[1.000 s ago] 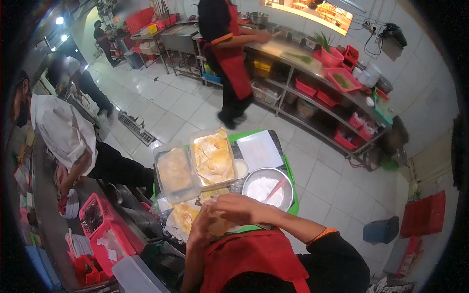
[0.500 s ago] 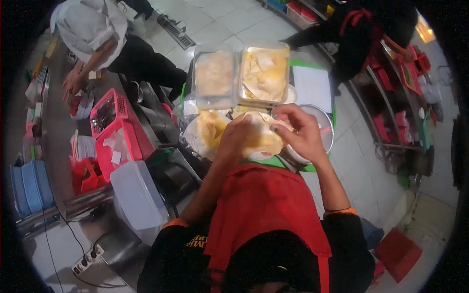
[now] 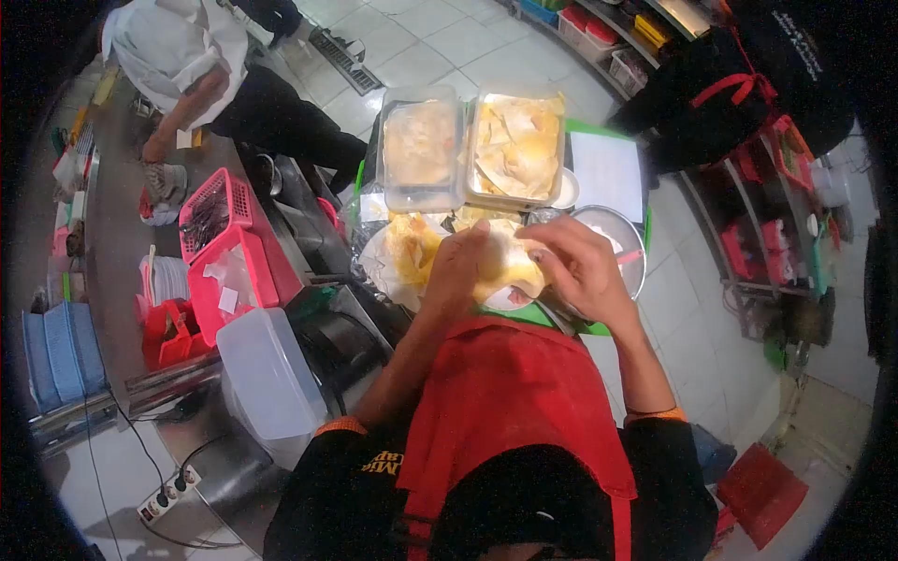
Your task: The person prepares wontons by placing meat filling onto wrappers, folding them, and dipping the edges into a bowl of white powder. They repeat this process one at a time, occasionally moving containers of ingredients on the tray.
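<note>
one pale dough wrapper lies between both hands, over the near edge of the green work board, just in front of the two clear tubs. the left hand rests on its left side with the fingers together and curled down onto the sheet. the right hand covers its right side, fingertips bent in and pinching the wrapper's edge. so both hands are closed on the same single piece.

just left of it sits one plate with a loose pile of yellow wrappers; how many are in the pile cannot be told. behind the hands stand two clear plastic tubs side by side, touching: the left tub holds a flat pale stack, the right tub holds folded yellow pieces. one white sheet lies to the right of the tubs, and one round metal bowl sits just beside the right hand, partly hidden by it, with a red-handled tool in it.

on the steel counter to the left are two pink baskets, one frosted lidded box and a stack of blue trays.

two other people are in view: one in a white shirt bent over the counter at the upper left, one in a black top with a red apron tie at the upper right, by the shelves.
</note>
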The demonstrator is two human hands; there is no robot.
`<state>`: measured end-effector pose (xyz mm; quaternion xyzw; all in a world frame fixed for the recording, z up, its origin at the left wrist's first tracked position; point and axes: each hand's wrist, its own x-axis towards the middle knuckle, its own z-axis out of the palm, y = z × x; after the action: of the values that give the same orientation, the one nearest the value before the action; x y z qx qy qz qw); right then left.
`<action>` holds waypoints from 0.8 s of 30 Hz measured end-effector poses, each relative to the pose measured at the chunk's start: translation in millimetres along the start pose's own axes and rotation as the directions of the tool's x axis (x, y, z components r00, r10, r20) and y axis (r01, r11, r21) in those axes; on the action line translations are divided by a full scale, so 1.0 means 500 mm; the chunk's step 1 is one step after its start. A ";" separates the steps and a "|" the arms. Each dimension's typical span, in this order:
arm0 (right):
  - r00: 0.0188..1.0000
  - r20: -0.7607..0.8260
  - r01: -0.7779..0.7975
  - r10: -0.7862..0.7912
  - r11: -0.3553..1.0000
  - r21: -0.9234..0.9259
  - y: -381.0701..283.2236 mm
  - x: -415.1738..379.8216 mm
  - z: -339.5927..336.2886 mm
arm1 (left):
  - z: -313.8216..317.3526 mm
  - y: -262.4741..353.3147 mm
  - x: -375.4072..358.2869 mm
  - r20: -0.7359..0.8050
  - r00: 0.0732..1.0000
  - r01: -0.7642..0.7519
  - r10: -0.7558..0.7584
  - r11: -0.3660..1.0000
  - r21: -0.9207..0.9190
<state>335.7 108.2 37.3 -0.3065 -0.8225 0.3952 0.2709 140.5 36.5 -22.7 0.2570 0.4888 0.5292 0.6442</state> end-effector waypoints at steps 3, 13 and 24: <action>0.973 -0.024 -0.202 0.231 0.893 0.402 0.034 -0.020 0.009 | 0.005 -0.005 0.001 -0.077 0.997 -0.001 -0.006 0.996 -0.089; 0.833 -0.475 -0.065 0.283 0.903 0.424 0.054 -0.027 0.059 | 0.044 0.028 0.003 -0.108 0.990 -0.101 0.095 0.994 -0.042; 0.989 -0.141 0.044 -0.044 0.999 -0.003 -0.016 0.005 0.000 | 0.032 0.054 0.007 0.209 0.920 -0.392 0.331 0.774 0.497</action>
<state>331.5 105.8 44.5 -0.3154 -0.8079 0.3666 0.3369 143.0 51.0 5.2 0.5421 0.5206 0.4727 0.4599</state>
